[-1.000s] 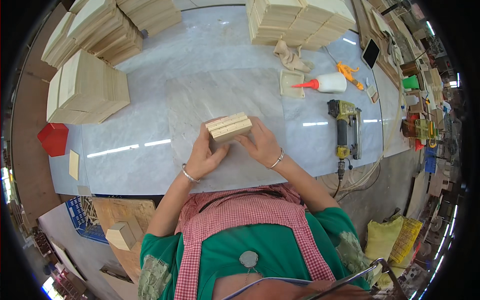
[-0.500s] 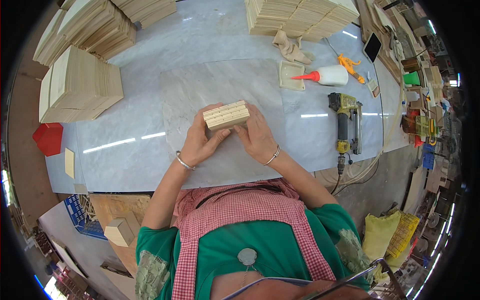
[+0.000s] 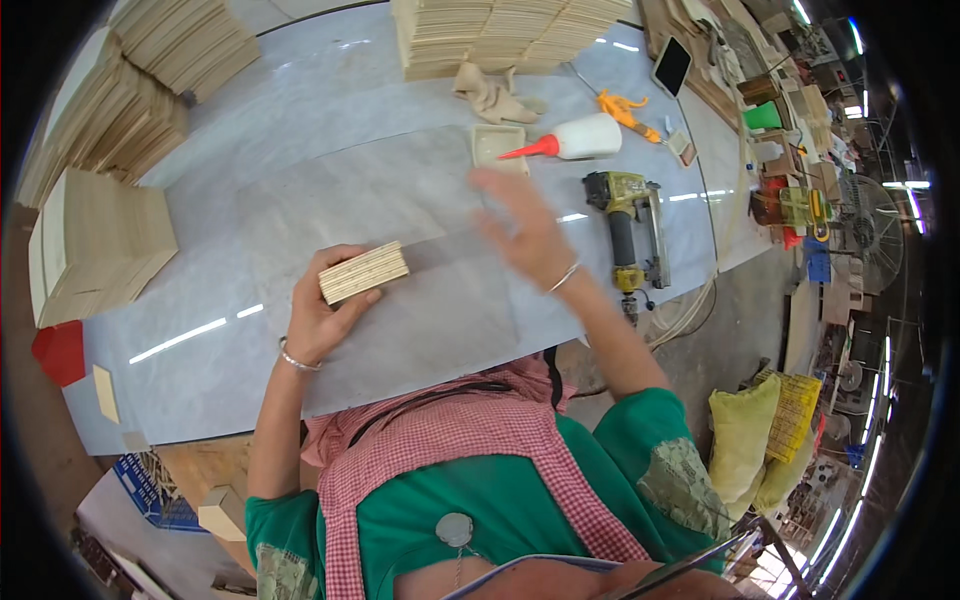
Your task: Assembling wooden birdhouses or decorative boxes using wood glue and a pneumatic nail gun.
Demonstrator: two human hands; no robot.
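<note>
My left hand (image 3: 324, 310) grips a small block of thin pale wooden strips (image 3: 364, 272), its layered edges facing up. Its thumb presses the near side and its fingers wrap the far side. Blurred by motion, my right hand (image 3: 530, 232) is off the block with fingers stretched apart and nothing seen in them. It is nearest a shallow pale dish (image 3: 492, 143) and a white squeeze bottle (image 3: 588, 137), whose red nozzle rests over the dish. Right of that hand lies a yellow and black nail gun (image 3: 625, 230) with a hose.
Tall stacks of thin wooden boards (image 3: 105, 245) stand at the left, with another stack (image 3: 515, 35) at the far edge. Beyond the dish lie a crumpled glove (image 3: 492, 93), an orange tool (image 3: 628, 112) and a phone (image 3: 671, 66). A red pentagonal piece (image 3: 58, 354) lies far left.
My right hand has let go of the wooden block and moved right and away, toward the dish. My left hand alone keeps the block. The whole view has shifted and turned.
</note>
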